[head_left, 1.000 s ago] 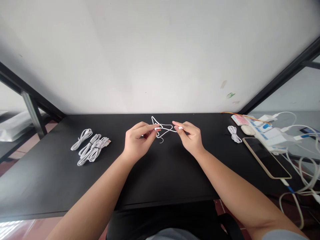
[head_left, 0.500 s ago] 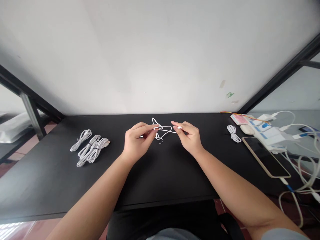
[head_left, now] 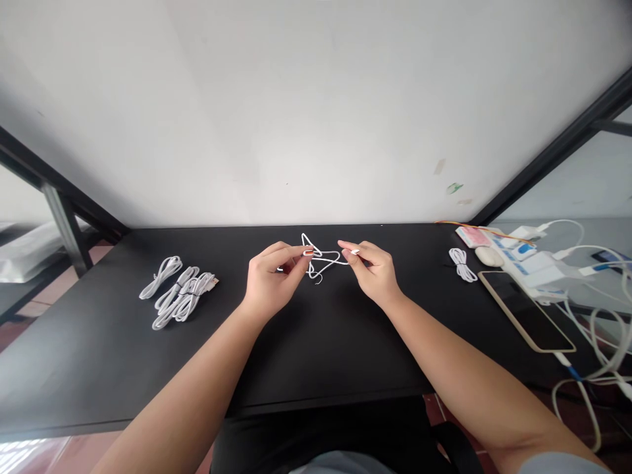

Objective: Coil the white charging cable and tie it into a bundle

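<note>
A loosely looped white charging cable (head_left: pixel 328 257) stretches between my two hands over the black table. My left hand (head_left: pixel 274 273) pinches one end, where a small plug (head_left: pixel 309 251) with an orange-red inside shows at the fingertips. The other white end (head_left: pixel 354 251) sits between thumb and fingers of my right hand (head_left: pixel 372 266). Slack loops lie between the hands, and a thin curled piece hangs near the bottom of them. My left palm side hides part of the cable.
Several bundled white cables (head_left: pixel 185 296) lie on the black table (head_left: pixel 336 349) at left. At right are one more tied cable (head_left: pixel 463 264), a phone (head_left: pixel 526 309), a white mouse-like object (head_left: pixel 488 257), and a power strip (head_left: pixel 508 253) with chargers and tangled cords. A wall (head_left: pixel 296 118) stands behind.
Almost nothing differs. Both hands keep their pinch on the cable ends in the same place, and the whole view has shifted very slightly.
</note>
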Demonstrator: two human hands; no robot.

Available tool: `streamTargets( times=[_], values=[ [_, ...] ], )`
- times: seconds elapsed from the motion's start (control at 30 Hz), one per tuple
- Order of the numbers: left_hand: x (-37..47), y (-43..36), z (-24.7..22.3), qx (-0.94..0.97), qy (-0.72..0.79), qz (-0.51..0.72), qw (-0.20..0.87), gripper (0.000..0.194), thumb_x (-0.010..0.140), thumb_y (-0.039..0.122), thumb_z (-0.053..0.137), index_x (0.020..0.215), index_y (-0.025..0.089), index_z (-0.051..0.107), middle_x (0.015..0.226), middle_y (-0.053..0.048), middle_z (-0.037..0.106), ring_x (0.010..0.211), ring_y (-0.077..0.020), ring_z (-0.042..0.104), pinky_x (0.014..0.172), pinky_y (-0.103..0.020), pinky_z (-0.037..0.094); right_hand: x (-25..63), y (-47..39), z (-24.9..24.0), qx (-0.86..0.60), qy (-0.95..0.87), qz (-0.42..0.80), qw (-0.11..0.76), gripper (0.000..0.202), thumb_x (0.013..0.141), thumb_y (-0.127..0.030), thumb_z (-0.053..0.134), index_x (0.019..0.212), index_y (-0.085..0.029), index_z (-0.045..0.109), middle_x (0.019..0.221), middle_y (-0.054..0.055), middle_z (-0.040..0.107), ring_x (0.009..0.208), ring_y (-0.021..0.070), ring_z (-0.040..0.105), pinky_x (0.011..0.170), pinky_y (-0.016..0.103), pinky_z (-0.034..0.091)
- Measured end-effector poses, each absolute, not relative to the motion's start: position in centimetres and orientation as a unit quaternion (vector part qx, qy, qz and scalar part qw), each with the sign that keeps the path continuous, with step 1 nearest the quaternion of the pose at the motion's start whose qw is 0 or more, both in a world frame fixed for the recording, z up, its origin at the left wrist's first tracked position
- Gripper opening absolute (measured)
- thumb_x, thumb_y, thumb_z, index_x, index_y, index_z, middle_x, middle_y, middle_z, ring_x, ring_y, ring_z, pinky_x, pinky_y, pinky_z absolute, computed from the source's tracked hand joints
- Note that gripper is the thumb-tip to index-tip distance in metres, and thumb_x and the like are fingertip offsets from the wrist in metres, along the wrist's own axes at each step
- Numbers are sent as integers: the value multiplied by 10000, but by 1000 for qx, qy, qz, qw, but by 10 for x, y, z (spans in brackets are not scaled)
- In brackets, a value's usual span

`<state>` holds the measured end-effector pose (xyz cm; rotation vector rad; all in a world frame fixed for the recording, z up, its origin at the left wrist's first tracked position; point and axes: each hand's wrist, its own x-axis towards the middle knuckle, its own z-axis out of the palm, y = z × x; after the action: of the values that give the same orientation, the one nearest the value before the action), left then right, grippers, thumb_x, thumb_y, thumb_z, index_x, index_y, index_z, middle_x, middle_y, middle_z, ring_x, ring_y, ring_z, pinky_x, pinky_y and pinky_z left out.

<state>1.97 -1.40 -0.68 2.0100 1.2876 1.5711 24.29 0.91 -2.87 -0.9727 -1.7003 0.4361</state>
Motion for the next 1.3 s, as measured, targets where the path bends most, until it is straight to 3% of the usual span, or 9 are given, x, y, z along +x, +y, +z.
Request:
streamTargets(
  times=[0.13,0.4,0.73,0.87,0.97,1.17,1.3],
  values=[
    [19,-14,-10,689,461,534,167,191,879,337,699,977,217,811,726,-6,646,629,-21,529,630,-151,482,243,7,-27,-432,-705,207,522,350,993,-417,580,1174,-205,792,690,0,530,622,99,470,640,277,453],
    [19,-11,-11,657,488,514,257,320,897,445,655,861,138,738,741,-29,678,619,-31,522,607,-163,452,242,7,-26,-442,-706,275,480,449,1016,-520,496,1066,-189,795,746,35,619,672,117,555,659,272,466],
    [15,-5,-19,630,519,474,330,438,897,556,614,957,134,717,732,-21,654,607,-43,553,577,-171,431,241,6,-24,-433,-721,298,452,463,1021,-524,482,958,-175,779,698,19,589,645,108,529,639,264,426],
    [15,-2,-18,620,524,465,353,410,917,539,576,951,144,676,764,-16,658,640,-48,581,604,-161,467,240,8,-23,-425,-735,278,450,498,1020,-529,475,745,-170,683,695,21,578,664,109,530,676,267,436],
    [15,-1,-16,606,524,471,368,325,946,440,514,877,146,633,770,-15,657,642,-48,594,600,-154,477,241,9,-24,-427,-740,272,443,524,1022,-534,464,664,-170,579,661,11,548,646,103,512,679,266,430],
    [17,-1,-10,557,505,492,439,169,927,323,405,864,185,480,791,-6,680,560,-84,619,511,-191,473,242,9,-29,-447,-719,342,409,532,1015,-596,432,744,-169,596,650,5,571,584,95,528,612,250,426],
    [17,-1,-14,567,524,463,435,197,932,366,426,925,197,527,666,39,552,499,-57,519,501,-179,444,243,8,-30,-450,-730,345,383,507,1014,-589,438,894,-164,689,624,-16,517,563,87,461,583,243,381]
  ],
)
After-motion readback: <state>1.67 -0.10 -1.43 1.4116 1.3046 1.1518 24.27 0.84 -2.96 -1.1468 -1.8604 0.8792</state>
